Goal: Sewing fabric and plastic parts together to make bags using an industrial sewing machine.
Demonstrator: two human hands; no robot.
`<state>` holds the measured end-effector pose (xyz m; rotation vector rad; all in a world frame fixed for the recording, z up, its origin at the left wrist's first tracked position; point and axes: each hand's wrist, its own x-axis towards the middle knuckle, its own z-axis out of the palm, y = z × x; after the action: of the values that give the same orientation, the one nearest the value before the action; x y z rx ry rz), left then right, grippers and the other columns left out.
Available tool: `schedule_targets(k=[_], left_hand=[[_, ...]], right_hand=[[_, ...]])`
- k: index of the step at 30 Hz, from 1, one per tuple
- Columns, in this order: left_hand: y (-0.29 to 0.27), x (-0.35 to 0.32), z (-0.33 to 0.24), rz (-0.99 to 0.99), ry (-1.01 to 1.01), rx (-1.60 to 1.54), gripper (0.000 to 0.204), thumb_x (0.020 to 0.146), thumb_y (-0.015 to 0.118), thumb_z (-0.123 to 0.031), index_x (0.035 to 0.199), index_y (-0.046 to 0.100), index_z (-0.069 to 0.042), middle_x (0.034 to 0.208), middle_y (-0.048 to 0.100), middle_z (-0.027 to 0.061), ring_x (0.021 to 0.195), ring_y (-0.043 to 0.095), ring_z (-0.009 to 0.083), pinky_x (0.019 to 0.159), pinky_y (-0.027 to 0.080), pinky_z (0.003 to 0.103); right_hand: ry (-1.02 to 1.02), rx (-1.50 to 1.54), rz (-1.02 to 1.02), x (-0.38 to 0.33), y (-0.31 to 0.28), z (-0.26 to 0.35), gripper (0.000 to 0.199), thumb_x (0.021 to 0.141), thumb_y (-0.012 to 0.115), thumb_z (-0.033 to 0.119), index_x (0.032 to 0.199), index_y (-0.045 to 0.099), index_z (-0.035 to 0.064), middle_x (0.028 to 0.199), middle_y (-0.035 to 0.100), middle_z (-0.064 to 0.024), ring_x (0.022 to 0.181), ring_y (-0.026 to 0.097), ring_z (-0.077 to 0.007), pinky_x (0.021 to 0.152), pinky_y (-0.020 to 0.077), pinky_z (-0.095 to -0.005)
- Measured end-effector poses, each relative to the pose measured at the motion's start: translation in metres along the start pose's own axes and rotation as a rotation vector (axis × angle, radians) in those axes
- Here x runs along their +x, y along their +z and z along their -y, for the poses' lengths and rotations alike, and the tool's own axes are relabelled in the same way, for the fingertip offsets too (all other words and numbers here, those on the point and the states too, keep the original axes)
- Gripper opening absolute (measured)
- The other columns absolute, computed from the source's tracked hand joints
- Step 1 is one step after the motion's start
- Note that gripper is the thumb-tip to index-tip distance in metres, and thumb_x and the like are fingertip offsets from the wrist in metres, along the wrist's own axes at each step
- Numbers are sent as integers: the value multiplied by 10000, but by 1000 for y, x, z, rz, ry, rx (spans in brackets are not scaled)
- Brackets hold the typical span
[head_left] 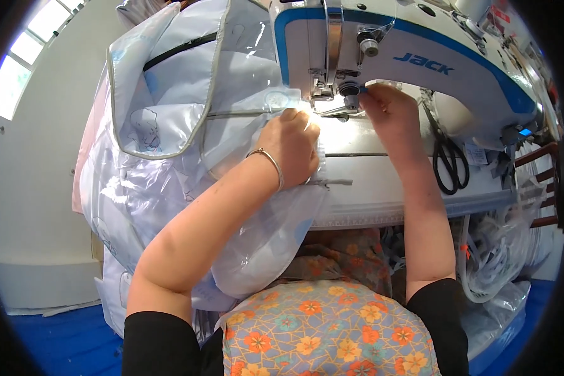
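At the needle area of a white and blue sewing machine (pixel 413 47), my left hand (pixel 289 143) is closed with curled fingers on pale, shiny printed fabric (pixel 244 194). A bracelet circles that wrist. A grey zipper end (pixel 332 182) sticks out from the fabric just below the hand. My right hand (pixel 391 109) is raised beside the machine's round thread tension knob (pixel 351 94), thumb and fingers pinched together. Something small and blue shows at its fingertips, too small to name. Bright lamp light washes out the spot under the needle.
Black-handled scissors (pixel 450 164) lie on the machine bed (pixel 357 172), right of my right forearm. The fabric piles up at the left, with grey-piped edges and a black strip (pixel 180 51), and hangs over the front edge. Clear plastic bags (pixel 495 313) sit below right.
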<state>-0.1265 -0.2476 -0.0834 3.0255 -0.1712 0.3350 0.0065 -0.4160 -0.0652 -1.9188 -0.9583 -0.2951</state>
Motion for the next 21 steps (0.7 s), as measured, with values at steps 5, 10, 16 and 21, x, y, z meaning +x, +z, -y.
schedule_targets(k=[5, 10, 16, 21], left_hand=[[-13, -6, 7, 154, -45, -107, 322, 809, 624, -223, 1051, 664, -13, 1106, 650, 189, 1097, 602, 337, 957, 510, 417], [-33, -36, 7, 80, 86, -194, 462, 820, 632, -257, 1184, 634, 28, 1210, 637, 220, 1107, 613, 353, 957, 510, 431], [-36, -89, -38, 139, 45, -158, 466, 777, 670, -179, 1175, 628, 60, 1260, 619, 243, 1137, 604, 365, 1002, 483, 427], [-43, -71, -40, 359, -155, -198, 297, 777, 640, -116, 1042, 658, 18, 1231, 624, 244, 1156, 592, 369, 1000, 483, 436]], right_hand=[[-16, -74, 225, -42, 6, 20, 117, 862, 693, 84, 942, 703, 0, 820, 698, -114, 761, 680, -267, 720, 539, -345], [-253, -9, 371, -137, 6, 43, 288, 785, 637, 10, 1057, 695, 81, 1158, 659, -125, 1070, 617, -347, 916, 507, -470], [-416, -96, 309, -197, 42, 53, 356, 793, 631, 112, 1137, 710, 155, 1323, 598, -117, 1234, 552, -334, 1049, 424, -515], [-410, -50, 202, -189, 61, 58, 292, 778, 670, 160, 1065, 723, 158, 1294, 610, -87, 1231, 549, -308, 1048, 422, -522]])
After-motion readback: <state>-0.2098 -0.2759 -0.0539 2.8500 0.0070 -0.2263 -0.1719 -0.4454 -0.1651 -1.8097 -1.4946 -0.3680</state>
